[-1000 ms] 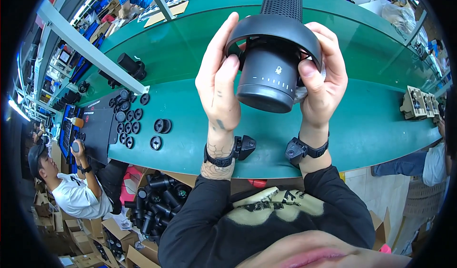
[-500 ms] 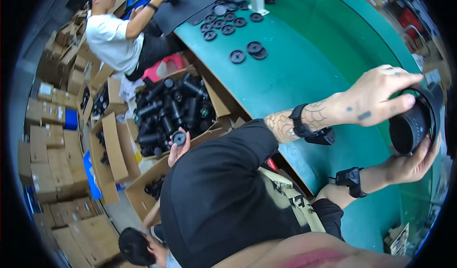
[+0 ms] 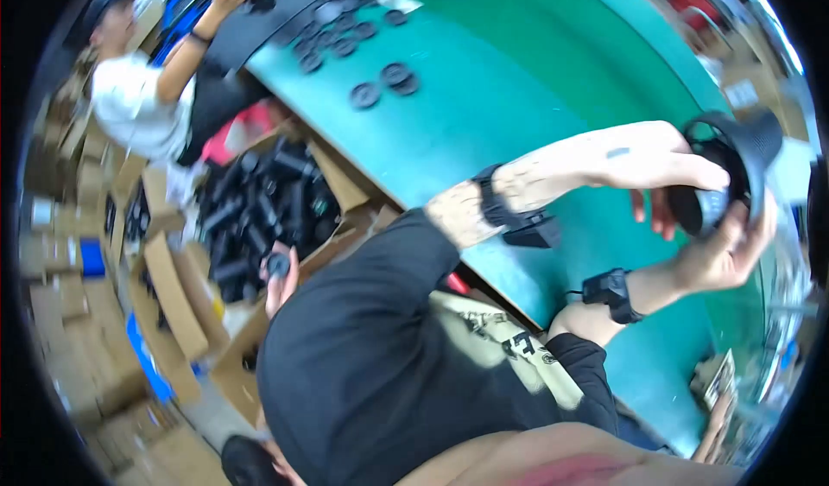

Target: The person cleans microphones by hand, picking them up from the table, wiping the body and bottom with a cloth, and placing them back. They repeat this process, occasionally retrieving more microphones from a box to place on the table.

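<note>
Both my hands hold a black cylindrical device [image 3: 741, 153] with a wide ribbed collar, at the right edge of the view above the green table [image 3: 518, 88]. My left hand [image 3: 658, 165] lies over its near side with the fingers curled down onto it. My right hand [image 3: 724, 257] cups it from below. Each wrist carries a black strap. My black sleeves and torso fill the lower middle.
An open cardboard box [image 3: 181, 309] full of black cylinders [image 3: 259, 205] stands left of me, below the table edge. Another person's hand [image 3: 281, 277] holds a small black part beside it. Black round parts [image 3: 380, 84] lie on the table. A co-worker in white [image 3: 142, 97] works at upper left.
The view has swung left and down toward the box. My hands and the device, first centred, now sit at the right edge; the grip is unchanged.
</note>
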A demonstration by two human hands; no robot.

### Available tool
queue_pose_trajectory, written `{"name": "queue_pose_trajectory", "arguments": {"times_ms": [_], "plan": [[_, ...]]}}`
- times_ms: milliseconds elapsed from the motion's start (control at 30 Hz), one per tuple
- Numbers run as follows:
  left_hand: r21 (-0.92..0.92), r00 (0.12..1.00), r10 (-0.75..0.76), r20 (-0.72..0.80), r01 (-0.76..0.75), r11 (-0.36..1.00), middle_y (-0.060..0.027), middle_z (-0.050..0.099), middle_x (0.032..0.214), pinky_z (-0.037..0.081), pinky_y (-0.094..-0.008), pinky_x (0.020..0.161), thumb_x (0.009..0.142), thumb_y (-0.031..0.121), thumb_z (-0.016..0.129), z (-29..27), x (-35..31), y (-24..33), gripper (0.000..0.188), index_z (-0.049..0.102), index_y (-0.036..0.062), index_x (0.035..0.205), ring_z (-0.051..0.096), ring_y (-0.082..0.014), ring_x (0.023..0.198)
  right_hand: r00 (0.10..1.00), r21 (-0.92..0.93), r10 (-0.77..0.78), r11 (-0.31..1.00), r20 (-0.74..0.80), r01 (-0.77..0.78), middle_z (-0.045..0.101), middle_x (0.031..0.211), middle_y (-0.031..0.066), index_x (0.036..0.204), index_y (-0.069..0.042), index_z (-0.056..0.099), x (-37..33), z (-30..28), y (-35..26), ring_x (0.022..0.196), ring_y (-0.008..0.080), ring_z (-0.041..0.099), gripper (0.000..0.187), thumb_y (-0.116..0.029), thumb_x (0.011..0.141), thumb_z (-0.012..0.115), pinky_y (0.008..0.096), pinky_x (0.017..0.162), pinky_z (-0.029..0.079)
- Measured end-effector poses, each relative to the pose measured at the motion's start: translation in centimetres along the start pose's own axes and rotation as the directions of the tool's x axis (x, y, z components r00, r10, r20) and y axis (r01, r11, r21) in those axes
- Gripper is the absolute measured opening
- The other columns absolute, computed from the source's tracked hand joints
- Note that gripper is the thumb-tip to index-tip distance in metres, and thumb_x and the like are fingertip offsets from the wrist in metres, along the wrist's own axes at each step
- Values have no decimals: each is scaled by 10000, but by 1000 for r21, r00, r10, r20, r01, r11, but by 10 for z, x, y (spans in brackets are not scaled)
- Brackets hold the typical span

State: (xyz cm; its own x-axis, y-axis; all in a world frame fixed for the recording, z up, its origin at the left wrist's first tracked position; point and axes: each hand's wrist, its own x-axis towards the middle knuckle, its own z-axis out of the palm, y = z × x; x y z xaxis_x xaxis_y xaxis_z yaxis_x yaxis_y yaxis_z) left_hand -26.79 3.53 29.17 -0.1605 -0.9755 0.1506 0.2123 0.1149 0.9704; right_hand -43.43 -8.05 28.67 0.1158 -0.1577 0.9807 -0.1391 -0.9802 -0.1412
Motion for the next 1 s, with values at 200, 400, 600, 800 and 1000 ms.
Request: {"name": "queue_pose_trajectory", "arguments": {"times_ms": [200, 400, 600, 800, 1000], "plan": [[-246, 968, 209, 140, -170, 954, -146, 678, 878, 546, -318, 559, 816, 364, 662, 42, 21, 10, 445, 626, -43, 991, 667, -182, 711, 993, 333, 118, 937, -14, -107, 605, 1043, 172, 1105, 40, 610, 8, 15, -42, 929, 269, 586, 341, -199, 864, 582, 414, 826, 489], [-213, 930, 365, -51, -367, 906, -131, 675, 826, 560, -318, 588, 760, 326, 729, 50, 30, 14, 411, 635, -35, 933, 669, -186, 731, 964, 702, 111, 667, 240, -252, 595, 1074, 176, 1111, 30, 609, 3, 45, -45, 963, 264, 581, 341, -204, 867, 564, 395, 837, 489], [54, 911, 411, -37, -409, 911, -148, 651, 924, 508, -330, 649, 827, 385, 658, 35, -15, 6, 461, 609, -26, 1028, 616, -202, 799, 936, 802, 129, 486, 327, -348, 585, 1104, 180, 1117, 19, 607, 2, 37, -17, 996, 260, 576, 343, -210, 870, 545, 376, 849, 488], [580, 920, 389, -52, -289, 761, -129, 660, 724, 511, -342, 523, 810, 554, 562, 40, -29, -26, 546, 656, 16, 800, 649, -230, 655, 884, 840, 219, 282, 414, -463, 576, 1134, 184, 1122, 9, 606, -15, 19, 12, 1030, 255, 571, 345, -216, 873, 526, 358, 860, 488], [743, 464, 640, -612, 614, 266, -135, 533, 616, 441, -410, 517, 775, 445, 574, 16, -216, -32, 421, 593, 35, 681, 557, -278, 593, 697, 470, 688, 556, 202, -686, 493, 1259, 224, 1248, 9, 492, -8, 16, -111, 1112, 269, 556, 451, -272, 897, 463, 381, 908, 500]]}}
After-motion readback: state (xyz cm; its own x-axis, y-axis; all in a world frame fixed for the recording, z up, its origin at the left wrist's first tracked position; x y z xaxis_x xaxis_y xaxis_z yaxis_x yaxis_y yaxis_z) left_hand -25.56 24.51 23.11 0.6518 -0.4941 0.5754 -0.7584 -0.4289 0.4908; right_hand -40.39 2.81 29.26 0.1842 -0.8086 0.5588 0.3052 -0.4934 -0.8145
